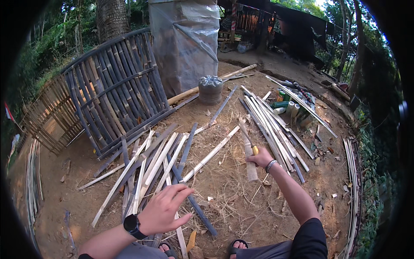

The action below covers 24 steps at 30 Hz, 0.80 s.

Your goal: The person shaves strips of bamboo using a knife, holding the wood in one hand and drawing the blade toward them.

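Beside the heap of split bamboo slats, the left hand hovers, fingers spread wide, while the right hand, gripping a knife, might nick it.

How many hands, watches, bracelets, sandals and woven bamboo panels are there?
Bare hands: 2, the left hand and the right hand
Black wristwatch: 1
Metal bracelet: 1
Black sandals: 2, one and another
Woven bamboo slat panels: 2, a dark one and a pale one
Total: 8
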Available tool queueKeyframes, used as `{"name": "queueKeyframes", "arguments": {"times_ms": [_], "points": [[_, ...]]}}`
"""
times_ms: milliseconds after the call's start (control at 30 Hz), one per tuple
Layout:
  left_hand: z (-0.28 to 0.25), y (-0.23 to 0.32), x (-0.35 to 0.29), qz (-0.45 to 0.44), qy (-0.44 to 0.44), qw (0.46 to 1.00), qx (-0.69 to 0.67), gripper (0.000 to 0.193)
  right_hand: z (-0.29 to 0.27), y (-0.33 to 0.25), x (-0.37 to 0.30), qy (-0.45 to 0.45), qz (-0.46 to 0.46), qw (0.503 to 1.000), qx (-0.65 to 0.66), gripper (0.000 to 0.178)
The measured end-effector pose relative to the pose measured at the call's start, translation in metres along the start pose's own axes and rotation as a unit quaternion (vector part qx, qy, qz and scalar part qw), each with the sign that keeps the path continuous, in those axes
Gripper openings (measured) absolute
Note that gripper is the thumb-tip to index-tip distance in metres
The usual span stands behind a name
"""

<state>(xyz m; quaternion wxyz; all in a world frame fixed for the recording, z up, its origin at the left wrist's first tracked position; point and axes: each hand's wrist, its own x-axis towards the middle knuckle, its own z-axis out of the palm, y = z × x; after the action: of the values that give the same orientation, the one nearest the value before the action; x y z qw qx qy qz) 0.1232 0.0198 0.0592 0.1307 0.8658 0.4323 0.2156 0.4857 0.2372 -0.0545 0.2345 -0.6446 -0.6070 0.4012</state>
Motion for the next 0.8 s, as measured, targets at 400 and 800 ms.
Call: {"name": "queueKeyframes", "arguments": {"times_ms": [400, 800], "points": [[0.016, -0.021, 0.007, 0.244, 0.119, 0.959, 0.088, 0.042, 0.128, -0.126, -0.122, -0.101, -0.059, 0.976, 0.184, 0.045], [0.018, -0.010, 0.021, 0.257, 0.188, 0.948, -0.005, 0.020, 0.126, -0.119, -0.136, -0.098, -0.177, 0.971, 0.126, 0.045]]}}
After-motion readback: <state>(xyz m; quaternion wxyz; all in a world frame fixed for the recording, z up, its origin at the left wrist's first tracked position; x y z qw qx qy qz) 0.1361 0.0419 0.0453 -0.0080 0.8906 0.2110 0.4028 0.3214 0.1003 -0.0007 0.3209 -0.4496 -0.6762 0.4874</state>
